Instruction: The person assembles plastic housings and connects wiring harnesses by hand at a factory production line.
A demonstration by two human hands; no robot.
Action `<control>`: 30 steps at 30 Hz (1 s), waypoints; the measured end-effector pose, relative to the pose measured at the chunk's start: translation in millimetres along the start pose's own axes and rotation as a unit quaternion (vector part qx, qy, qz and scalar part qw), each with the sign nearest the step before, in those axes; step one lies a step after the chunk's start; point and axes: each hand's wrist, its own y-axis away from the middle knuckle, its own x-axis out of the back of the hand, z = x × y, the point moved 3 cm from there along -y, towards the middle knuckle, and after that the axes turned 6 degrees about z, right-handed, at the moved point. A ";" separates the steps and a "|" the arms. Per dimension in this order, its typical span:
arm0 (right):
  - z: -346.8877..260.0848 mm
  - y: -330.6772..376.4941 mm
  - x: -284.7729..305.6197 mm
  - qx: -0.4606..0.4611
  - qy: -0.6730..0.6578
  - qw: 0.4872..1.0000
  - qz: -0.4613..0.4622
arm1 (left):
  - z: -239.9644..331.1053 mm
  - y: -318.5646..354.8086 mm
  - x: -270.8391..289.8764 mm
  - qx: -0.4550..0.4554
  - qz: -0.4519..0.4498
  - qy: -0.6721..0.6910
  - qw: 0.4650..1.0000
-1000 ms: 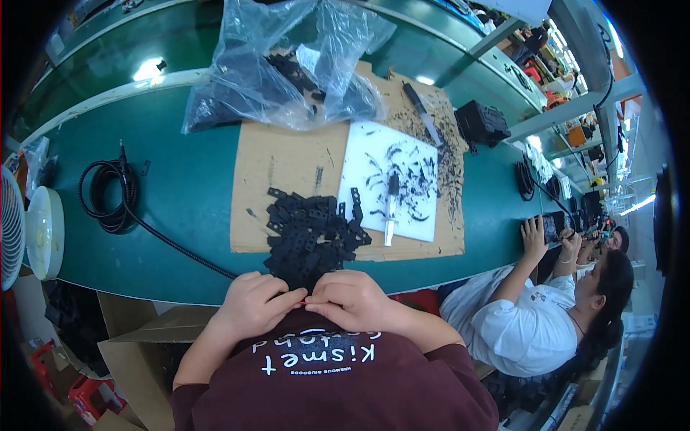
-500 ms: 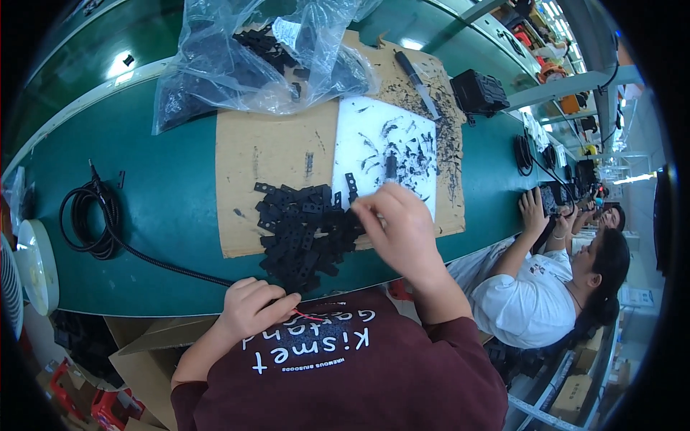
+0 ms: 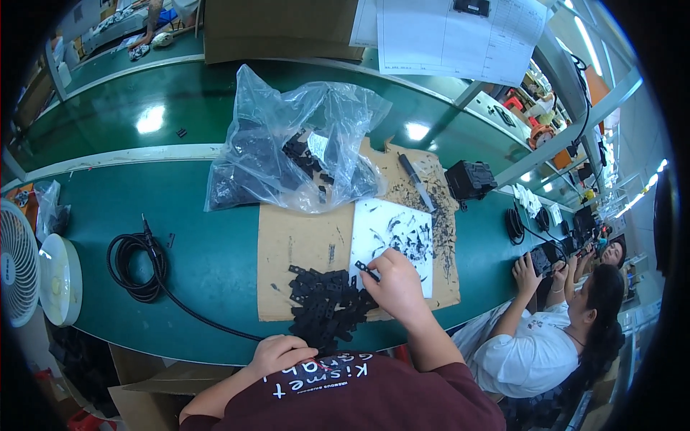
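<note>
My right hand (image 3: 394, 284) was closed: thumb and fingers pinched one small flat black piece with holes (image 3: 364, 267) by its near end. The far end poked out to the left, maybe so I could see it well. The piece was over the near left part of a flat white board (image 3: 368, 248), but I could not tell if it touched. My left hand (image 3: 282, 353) was curled shut at the table's near edge, around the end of a long black ribbed cable (image 3: 159, 274), I think to stop it sliding off. The rest lay in a coil on the left, perhaps so it would not tangle.

A messy heap of black pieces (image 3: 327, 309) sat between my hands — easy to grab, I guess. Under it was a brown cardboard sheet (image 3: 287, 237), maybe to save the shiny green table (image 3: 198, 208) from scratches. Black scraps were all over the board. A knife with a black handle (image 3: 415, 178) lay far right, and a big clear plastic bag (image 3: 248, 188) slumped at the far side.

A white fan (image 3: 18, 266) stood left. On the right, a person in a white top (image 3: 517, 352) worked too.
</note>
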 end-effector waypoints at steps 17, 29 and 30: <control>-50.6 24.8 -7.4 -0.168 -0.619 0.730 -0.238 | 13.2 -67.0 11.9 0.171 0.062 -0.012 0.983; -37.2 4.2 -7.1 -0.252 -0.521 0.791 -0.200 | 20.2 -84.4 28.3 0.238 0.049 0.016 0.970; -34.6 -1.6 -8.1 -0.265 -0.558 0.766 -0.177 | 19.8 -86.1 30.1 0.215 0.046 0.003 0.975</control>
